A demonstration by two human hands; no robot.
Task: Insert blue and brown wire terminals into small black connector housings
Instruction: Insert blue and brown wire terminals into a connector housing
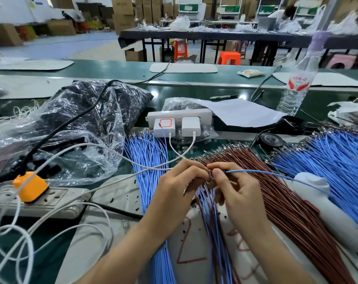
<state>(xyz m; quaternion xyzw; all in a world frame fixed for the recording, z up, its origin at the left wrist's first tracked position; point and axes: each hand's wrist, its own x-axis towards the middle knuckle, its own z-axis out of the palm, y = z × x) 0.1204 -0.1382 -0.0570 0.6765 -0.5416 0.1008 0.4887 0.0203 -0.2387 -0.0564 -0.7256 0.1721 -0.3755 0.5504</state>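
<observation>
The left hand [178, 185] pinches a small part — likely the black housing [210, 174], mostly hidden — while the right hand [237, 187] pinches a blue wire [256, 171] near its tip, probably to steer it in. Beyond, brown wires [276, 181] lie fanned within reach.

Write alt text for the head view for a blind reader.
Two hands meet above a workbench: the right hand pinches a single blue wire, the left hand pinches a small part at its end. Underneath, loose blue wires and brown wires fan out.
</observation>
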